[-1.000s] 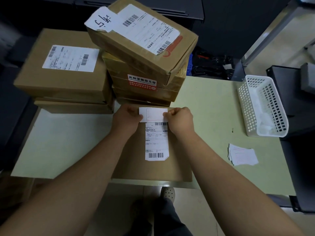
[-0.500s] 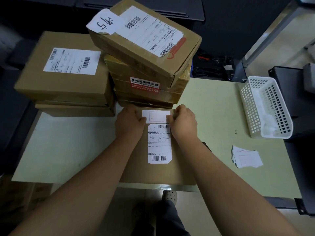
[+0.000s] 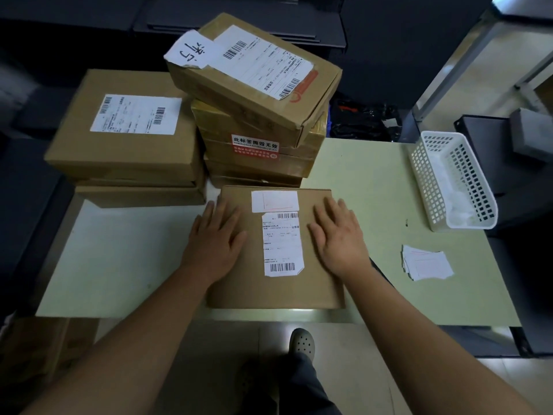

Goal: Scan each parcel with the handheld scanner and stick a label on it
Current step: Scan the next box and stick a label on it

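A flat brown parcel (image 3: 278, 290) lies at the table's front edge. On its top a small white label (image 3: 274, 201) sits flat above a long shipping slip (image 3: 282, 244) with barcodes. My left hand (image 3: 217, 238) rests flat on the parcel to the left of the slip, fingers straight. My right hand (image 3: 339, 235) lies flat to the right of the slip, fingers spread. Neither hand holds anything. No scanner is visible.
Two stacks of brown boxes stand behind the parcel, a low one at the left (image 3: 125, 139) and a taller, skewed one (image 3: 257, 94). A white plastic basket (image 3: 454, 181) stands at the right. A small pile of white labels (image 3: 426, 266) lies on the green table (image 3: 119, 265).
Both hands pinched the small label's ends at the parcel's far edge; they have let go and moved down to lie flat either side of the slip. The label stays stuck down.
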The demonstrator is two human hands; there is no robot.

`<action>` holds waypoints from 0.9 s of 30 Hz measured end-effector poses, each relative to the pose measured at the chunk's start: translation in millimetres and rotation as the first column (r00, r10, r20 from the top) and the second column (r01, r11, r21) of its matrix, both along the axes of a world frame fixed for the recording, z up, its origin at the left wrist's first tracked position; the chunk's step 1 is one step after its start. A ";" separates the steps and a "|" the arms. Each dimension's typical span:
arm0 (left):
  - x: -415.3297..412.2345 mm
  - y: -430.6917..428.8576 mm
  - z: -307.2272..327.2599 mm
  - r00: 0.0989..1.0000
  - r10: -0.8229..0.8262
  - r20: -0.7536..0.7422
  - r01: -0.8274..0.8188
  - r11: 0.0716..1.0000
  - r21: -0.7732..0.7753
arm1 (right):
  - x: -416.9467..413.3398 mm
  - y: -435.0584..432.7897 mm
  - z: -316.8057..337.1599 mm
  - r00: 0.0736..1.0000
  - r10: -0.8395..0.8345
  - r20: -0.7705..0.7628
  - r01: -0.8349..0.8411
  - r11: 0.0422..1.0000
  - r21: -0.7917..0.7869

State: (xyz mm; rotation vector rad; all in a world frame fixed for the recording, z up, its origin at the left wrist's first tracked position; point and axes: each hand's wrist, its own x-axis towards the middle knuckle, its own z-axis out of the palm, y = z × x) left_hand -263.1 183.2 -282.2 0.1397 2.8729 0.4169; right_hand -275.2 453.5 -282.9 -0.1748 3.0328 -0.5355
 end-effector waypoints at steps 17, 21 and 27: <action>132.7 3.8 -1.3 0.880 0.421 0.220 -0.463 0.656 0.597 | 114.4 45.9 3.6 0.933 0.059 0.354 0.149 0.834 -0.531; 167.4 19.1 27.4 0.868 0.466 0.172 -0.456 0.610 0.648 | 123.2 57.6 19.3 0.949 0.147 0.279 0.031 0.836 -0.548; 238.8 28.8 75.6 0.754 0.654 0.061 -0.509 0.524 0.683 | 135.8 45.9 77.3 0.953 0.285 0.102 -0.167 0.774 -0.611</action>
